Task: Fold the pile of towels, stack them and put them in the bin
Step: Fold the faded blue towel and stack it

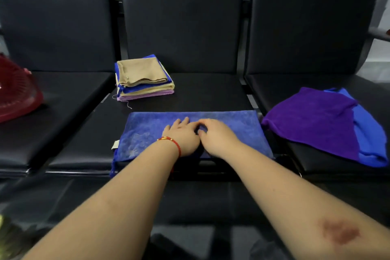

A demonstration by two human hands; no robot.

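Pressing flat on folded blue terry towel point(232, 131) at middle black padded seat point(211, 93) front: left hand point(183, 137), right hand point(217, 136), fingers relaxed, touching. Behind, folded beige-blue-lilac towel stack point(143, 79). White towel tag point(115, 144) unreadable.

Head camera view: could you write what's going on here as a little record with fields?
setting: row of black padded seats
work piece: blue towel spread flat, folded to a long rectangle, on the middle seat
left hand: palm down on the towel, fingers fairly straight
right hand: on the towel beside the left, fingers curled at the cloth
folded stack: tan, blue and pink towels, behind the work piece
unfolded pile: purple towel over a blue one, right seat
bin: red, on the left seat
stage: folding underway
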